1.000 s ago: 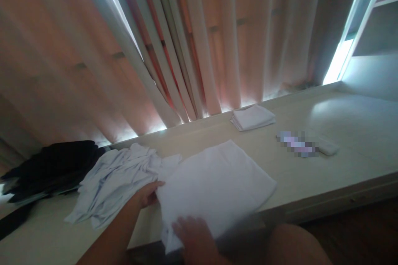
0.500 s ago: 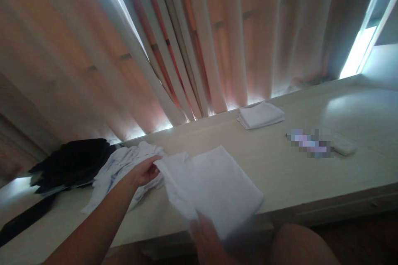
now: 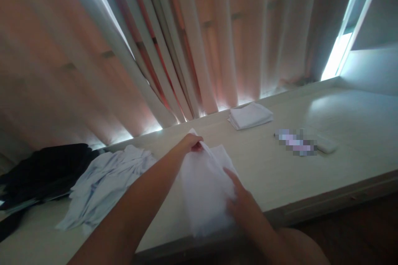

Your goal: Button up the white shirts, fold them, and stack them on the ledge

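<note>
A white cloth point(image 3: 203, 190) hangs partly folded between my hands, over the front part of the pale table. My left hand point(image 3: 192, 142) is closed on its far upper edge and lifts it. At its right side, my right hand point(image 3: 238, 190) grips the cloth; this hand is blurred, and some of its fingers are hidden by the fabric. Left of my left forearm lies a crumpled heap of white cloth point(image 3: 108, 178). Farther back, a folded white cloth point(image 3: 251, 116) rests flat near the curtain.
A stack of black fabric point(image 3: 46, 169) lies at the table's left end. On the right are a pixelated object point(image 3: 295, 142) and a small pale block point(image 3: 326, 145). Long curtains point(image 3: 174, 41) border the far edge of the table point(image 3: 348, 132). Its front edge runs close to my legs.
My left hand has moved right, bringing its edge of the cloth over the rest. My right hand has shifted up and right along the cloth. The view has turned slightly.
</note>
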`<state>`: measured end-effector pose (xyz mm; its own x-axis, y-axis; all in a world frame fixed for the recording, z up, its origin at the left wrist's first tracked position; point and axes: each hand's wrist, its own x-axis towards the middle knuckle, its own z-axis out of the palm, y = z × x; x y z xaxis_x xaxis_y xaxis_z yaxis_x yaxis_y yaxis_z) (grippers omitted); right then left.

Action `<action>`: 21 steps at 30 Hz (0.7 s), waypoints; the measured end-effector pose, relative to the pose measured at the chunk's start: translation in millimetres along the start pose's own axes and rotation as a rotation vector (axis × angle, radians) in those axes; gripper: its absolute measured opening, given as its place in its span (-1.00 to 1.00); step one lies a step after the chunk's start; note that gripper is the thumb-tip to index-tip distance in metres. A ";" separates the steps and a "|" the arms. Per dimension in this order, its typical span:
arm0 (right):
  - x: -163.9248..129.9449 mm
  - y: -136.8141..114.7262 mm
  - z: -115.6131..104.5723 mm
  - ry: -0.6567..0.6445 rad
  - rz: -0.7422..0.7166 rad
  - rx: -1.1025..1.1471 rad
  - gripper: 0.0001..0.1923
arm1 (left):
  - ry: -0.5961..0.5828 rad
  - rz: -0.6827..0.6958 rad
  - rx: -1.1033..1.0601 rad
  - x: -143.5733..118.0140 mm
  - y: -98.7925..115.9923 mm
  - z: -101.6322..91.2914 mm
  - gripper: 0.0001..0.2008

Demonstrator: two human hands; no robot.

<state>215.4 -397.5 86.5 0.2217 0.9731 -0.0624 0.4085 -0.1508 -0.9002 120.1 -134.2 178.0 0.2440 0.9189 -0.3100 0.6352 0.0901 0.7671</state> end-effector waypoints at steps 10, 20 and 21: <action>13.3 26.8 -16.4 -0.178 0.020 -0.378 -0.74 | -0.207 -0.099 0.182 32.9 21.6 104.7 -0.61; 23.6 40.0 -5.7 -0.335 0.007 -0.454 -0.63 | -0.332 0.007 0.380 27.4 22.9 164.9 -0.68; 23.7 39.6 -7.1 -0.348 0.025 -0.473 -0.62 | -0.337 0.038 0.391 24.8 22.0 167.0 -0.69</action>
<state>243.1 -381.7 52.4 -0.0347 0.9560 -0.2912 0.7753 -0.1581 -0.6115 262.5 -173.6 93.4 0.4542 0.7383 -0.4987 0.8317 -0.1506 0.5345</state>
